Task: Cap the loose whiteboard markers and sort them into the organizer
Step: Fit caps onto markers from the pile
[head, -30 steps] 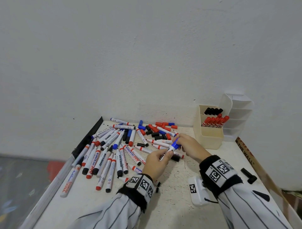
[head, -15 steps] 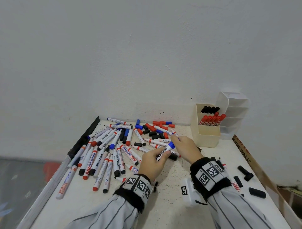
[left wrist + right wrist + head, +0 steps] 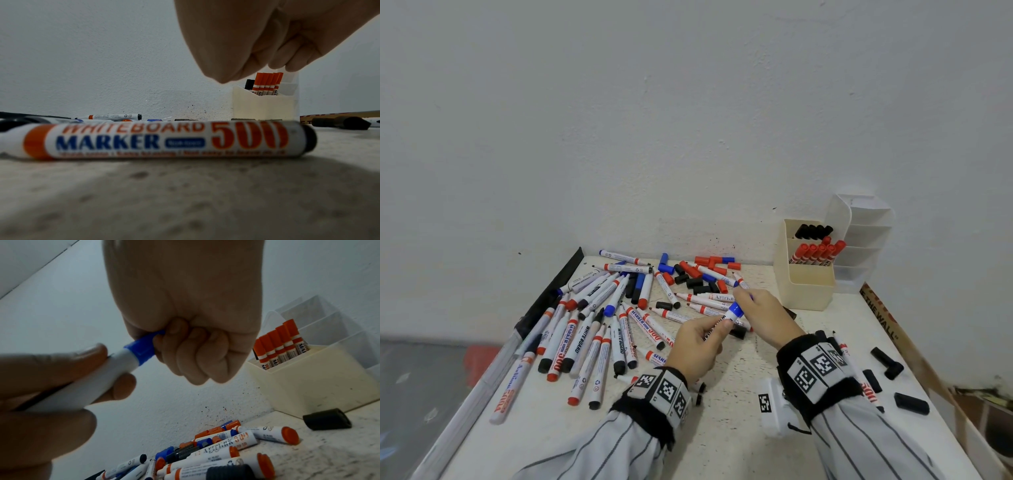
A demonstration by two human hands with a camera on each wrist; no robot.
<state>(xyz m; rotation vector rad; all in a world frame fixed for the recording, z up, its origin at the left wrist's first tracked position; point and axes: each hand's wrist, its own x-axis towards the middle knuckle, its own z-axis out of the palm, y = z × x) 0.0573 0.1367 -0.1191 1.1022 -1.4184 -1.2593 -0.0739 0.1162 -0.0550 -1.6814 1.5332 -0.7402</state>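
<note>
A white marker (image 3: 717,327) (image 3: 98,379) is held over the table's middle. My left hand (image 3: 697,344) grips its barrel. My right hand (image 3: 760,315) (image 3: 185,340) has its fingers curled round the blue cap (image 3: 734,310) (image 3: 141,347) seated on the marker's end. Many loose markers (image 3: 599,329) and red, blue and black caps (image 3: 698,274) lie scattered to the left and behind. The cream organizer (image 3: 808,284) (image 3: 308,378) stands at the back right, holding red-capped markers (image 3: 816,251) and black-capped ones (image 3: 813,231). In the left wrist view a red marker (image 3: 156,141) lies close in front; my left hand (image 3: 267,37) hangs curled above it.
A clear tiered holder (image 3: 863,240) stands behind the organizer against the wall. Black caps (image 3: 887,363) and markers lie at the table's right, near a cardboard strip (image 3: 883,322). A dark rail (image 3: 548,298) runs along the left edge. A white block (image 3: 770,404) sits under my right wrist.
Both hands have stayed together on the marker. The right hand pushed the blue cap down onto the marker's end. The head view has shifted slightly.
</note>
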